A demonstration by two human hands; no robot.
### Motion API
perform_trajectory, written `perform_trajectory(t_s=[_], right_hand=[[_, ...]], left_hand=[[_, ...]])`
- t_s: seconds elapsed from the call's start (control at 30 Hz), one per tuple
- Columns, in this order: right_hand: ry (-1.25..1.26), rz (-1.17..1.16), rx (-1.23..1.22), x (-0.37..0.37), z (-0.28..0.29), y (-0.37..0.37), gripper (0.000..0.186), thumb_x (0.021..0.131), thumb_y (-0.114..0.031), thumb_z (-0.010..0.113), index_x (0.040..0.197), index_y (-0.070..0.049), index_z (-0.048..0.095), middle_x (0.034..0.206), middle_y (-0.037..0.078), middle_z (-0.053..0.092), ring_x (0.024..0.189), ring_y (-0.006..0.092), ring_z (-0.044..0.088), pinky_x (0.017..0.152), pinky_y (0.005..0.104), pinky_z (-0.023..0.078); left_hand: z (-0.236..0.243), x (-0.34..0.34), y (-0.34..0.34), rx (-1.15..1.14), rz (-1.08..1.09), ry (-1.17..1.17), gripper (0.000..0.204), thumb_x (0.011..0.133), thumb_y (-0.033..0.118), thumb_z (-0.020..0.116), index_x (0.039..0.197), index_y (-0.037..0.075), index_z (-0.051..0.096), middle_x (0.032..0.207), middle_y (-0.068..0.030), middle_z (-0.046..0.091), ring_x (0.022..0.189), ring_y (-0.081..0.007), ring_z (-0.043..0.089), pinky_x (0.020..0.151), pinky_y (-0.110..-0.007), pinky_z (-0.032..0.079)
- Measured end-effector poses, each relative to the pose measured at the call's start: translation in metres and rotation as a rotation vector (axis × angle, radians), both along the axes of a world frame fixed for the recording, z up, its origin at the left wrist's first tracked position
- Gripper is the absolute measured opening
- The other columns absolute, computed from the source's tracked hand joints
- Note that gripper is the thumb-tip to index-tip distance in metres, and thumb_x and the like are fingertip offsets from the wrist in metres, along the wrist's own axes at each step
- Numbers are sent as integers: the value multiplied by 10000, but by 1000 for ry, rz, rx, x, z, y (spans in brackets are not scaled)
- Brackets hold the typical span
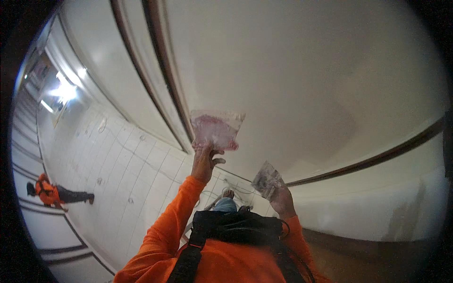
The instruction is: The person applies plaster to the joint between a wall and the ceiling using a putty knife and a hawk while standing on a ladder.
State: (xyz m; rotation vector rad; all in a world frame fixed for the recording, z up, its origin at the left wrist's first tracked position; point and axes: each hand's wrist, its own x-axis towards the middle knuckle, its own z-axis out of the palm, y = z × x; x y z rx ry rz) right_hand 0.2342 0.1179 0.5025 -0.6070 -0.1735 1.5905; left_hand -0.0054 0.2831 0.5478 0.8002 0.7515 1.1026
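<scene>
A person (236, 259) in an orange top (165, 226) closes the right hand (284, 203) on a grey-smeared scraper (267, 180), its long axis slanting forward and left. Farther out, the left hand (204, 162) grips the near edge of a flat pink spreader (214, 132), streaked white, its broad edge pointing away, before a pale wall panel (292, 85). Beyond, a co-worker (47, 192) in orange stands on the tiled floor (118, 160).
</scene>
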Motion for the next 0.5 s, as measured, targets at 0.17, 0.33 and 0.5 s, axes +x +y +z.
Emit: perform_trajectory(t_s=[0.17, 0.33, 0.5], right_hand=[[-1511, -180, 95, -17, 102, 24, 384, 872, -57, 537, 1247, -22, 464, 1235, 149, 527, 1094, 286, 556, 901, 385, 486], [-1050, -431, 90, -44, 159, 10, 382, 836, -31, 568, 1202, 13, 468, 1180, 149, 551, 1065, 250, 577, 905, 353, 491], [-412, -586, 69, -79, 201, 1, 384, 882, -120, 495, 1242, -2, 436, 1183, 129, 550, 1073, 241, 571, 921, 356, 487]], left_hand=[[46, 7, 4, -57, -188, -43, 280, 926, 205, 536, 1096, -16, 509, 952, -122, 596, 853, -215, 630, 729, -349, 582], [111, -1, -10, -29, -398, -197, 385, 890, 68, 562, 1228, -28, 403, 1088, -168, 563, 965, -285, 621, 812, -393, 576], [124, -5, -23, 75, -531, -209, 403, 900, 67, 553, 1253, -22, 380, 1135, -176, 551, 1004, -296, 606, 856, -403, 551]])
